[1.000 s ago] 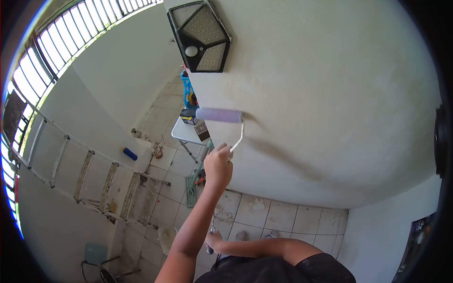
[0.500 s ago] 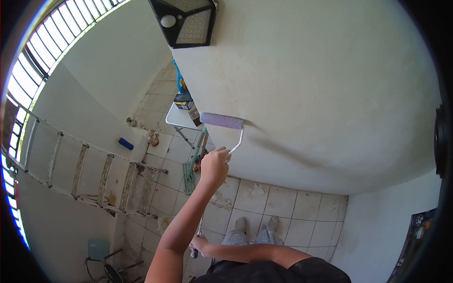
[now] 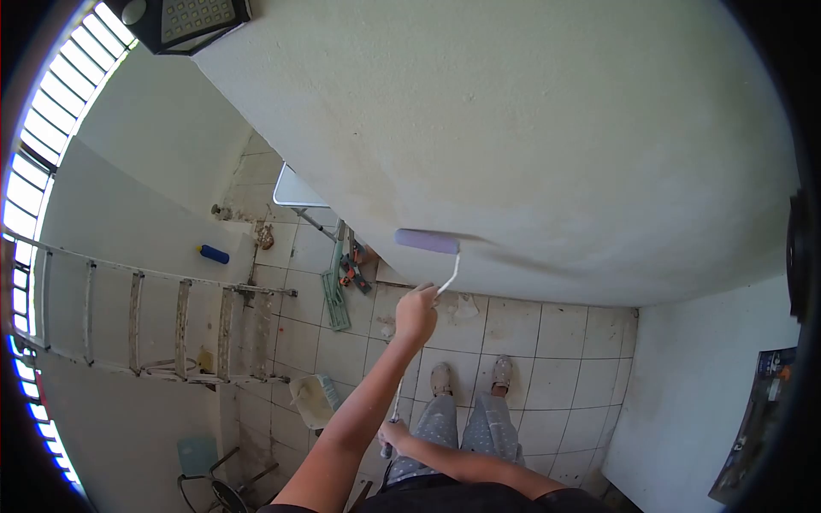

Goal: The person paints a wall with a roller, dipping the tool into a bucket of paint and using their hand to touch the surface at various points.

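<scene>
A paint roller with a lavender sleeve (image 3: 428, 241) rests against the white wall (image 3: 547, 171), casting a shadow to its right. Its white bent wire frame (image 3: 453, 275) runs down into my left hand (image 3: 416, 315), which is closed around it. Closer to my body, my right hand (image 3: 393, 436) grips the roller's lower end, where a dark handle (image 3: 386, 450) shows below the fingers. Between the two hands, my left forearm hides part of the shaft.
A paint-spattered ladder (image 3: 181, 329) stands at left. Near my left forearm is a pale paint tray or bucket (image 3: 314, 402). A white folding table (image 3: 295, 190), green plastic piece (image 3: 336, 299), blue bottle (image 3: 214, 254) and chair (image 3: 224, 492) lie further off. A solar lamp (image 3: 192, 21) hangs on the wall.
The roller has moved lower on the wall and away from its left edge, both hands moving with it. My view has shifted, showing more of my legs and a tray or bucket.
</scene>
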Demonstrator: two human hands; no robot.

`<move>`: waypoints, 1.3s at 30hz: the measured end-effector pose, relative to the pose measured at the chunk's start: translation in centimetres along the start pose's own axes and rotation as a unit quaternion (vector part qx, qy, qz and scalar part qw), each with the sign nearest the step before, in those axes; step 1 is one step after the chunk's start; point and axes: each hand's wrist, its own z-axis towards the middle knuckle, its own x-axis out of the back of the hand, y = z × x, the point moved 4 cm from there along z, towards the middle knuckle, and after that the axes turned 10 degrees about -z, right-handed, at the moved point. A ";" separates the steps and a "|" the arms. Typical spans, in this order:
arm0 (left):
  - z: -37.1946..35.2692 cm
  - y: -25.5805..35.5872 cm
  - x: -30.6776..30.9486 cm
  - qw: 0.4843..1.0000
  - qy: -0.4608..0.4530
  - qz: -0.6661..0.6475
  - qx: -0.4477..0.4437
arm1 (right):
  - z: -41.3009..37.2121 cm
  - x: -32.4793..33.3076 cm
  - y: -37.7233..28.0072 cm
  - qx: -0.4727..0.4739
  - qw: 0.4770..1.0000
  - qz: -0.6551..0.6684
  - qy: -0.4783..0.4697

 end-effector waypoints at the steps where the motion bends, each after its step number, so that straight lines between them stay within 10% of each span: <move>1: 0.1 2.0 0.0 1.000 0.000 0.006 -0.013 | 0.2 0.9 -0.6 0.013 1.000 -0.013 0.016; 14: 2.4 8.7 3.1 0.992 0.106 0.047 -0.055 | 2.2 6.5 -5.5 0.148 0.959 -0.207 0.122; 21: 1.6 0.5 -3.6 0.996 0.045 0.074 0.015 | 3.8 9.2 -1.2 0.010 0.977 -0.168 0.131; 39: 1.4 1.8 -1.7 0.994 0.083 0.062 -0.021 | 2.4 7.9 -1.7 0.003 0.980 -0.160 0.115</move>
